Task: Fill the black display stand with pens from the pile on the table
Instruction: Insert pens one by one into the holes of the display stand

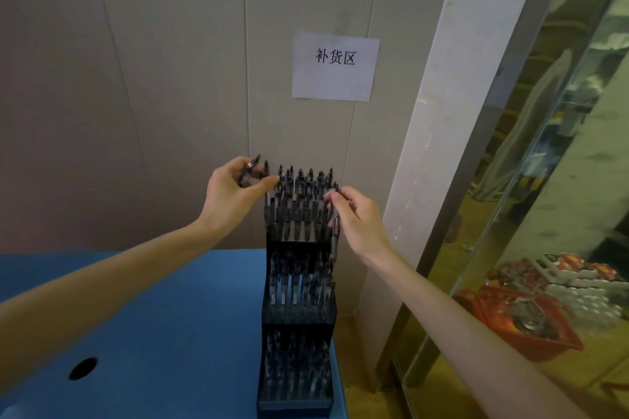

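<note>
Pens are light, stiff and smooth, so each is best pinched along the barrel near its upper end and dropped tip-down into a slot; a loose pinch would likely let one slip or skew against its neighbours. The black display stand [297, 286] sits at the right edge of the blue tabletop [163, 323], toward its far corner against the wall, its three stepped tiers already crowded with pens. The left hand [231, 196] is curled round a pen [250, 168] that slants above the top tier's left end, the thumb reaching toward the row. The right hand [357, 214] pinches another pen [335, 231] between thumb and fingertips, hanging upright at the top tier's right end, apparently about to seat. No pile of loose pens shows on the tabletop from here. A paper sign [335, 65] is fixed to the wall above, and a red basket [520, 323] lies behind the glass on the right.
</note>
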Tool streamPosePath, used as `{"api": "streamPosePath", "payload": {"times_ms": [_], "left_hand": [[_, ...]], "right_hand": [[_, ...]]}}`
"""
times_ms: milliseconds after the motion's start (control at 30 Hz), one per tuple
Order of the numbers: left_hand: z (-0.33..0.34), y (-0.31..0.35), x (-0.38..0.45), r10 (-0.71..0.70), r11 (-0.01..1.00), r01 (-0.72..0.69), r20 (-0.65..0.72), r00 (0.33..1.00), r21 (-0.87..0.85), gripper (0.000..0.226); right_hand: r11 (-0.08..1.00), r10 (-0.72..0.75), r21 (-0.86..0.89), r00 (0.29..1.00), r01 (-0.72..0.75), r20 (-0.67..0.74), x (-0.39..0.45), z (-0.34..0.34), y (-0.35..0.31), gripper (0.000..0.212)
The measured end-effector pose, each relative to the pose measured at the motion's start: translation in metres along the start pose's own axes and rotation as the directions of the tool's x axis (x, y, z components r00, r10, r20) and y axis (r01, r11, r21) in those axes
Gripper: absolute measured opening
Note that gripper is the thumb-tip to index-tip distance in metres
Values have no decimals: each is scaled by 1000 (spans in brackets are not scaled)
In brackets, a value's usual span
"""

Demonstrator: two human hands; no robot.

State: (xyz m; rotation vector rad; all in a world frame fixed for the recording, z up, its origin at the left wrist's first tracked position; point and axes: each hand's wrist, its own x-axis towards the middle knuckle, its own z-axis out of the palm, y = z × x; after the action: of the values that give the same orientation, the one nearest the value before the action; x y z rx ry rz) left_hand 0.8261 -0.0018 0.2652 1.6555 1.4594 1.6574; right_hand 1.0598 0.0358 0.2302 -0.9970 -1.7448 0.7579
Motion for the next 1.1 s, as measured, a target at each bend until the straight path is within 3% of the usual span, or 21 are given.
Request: {"api": "streamPosePath", "payload": {"times_ms": [133,267,667,933,1100], "left_hand": [[2,12,10,3,1000,-3,21,1000,4,18],[10,11,3,-1,1000,1,73,997,3,16],[28,0,-49,131,983,-159,252,959,95,23],[27,-6,-62,108,967,-167,281,954,194,21],[32,-10,-65,105,941,-203,337,936,270,22]], "right_hand": [[993,-16,114,996,25,-83,3,-13,-8,26],[987,-12,160,993,30,-116,-2,-21,-10,12],[986,-74,139,992,88,-100,-26,-16,4,16],[967,-109,199,966,157,-235,-39,-24,11,11],[975,-170,110,964,195,-205,-45,-27,21,14]]}}
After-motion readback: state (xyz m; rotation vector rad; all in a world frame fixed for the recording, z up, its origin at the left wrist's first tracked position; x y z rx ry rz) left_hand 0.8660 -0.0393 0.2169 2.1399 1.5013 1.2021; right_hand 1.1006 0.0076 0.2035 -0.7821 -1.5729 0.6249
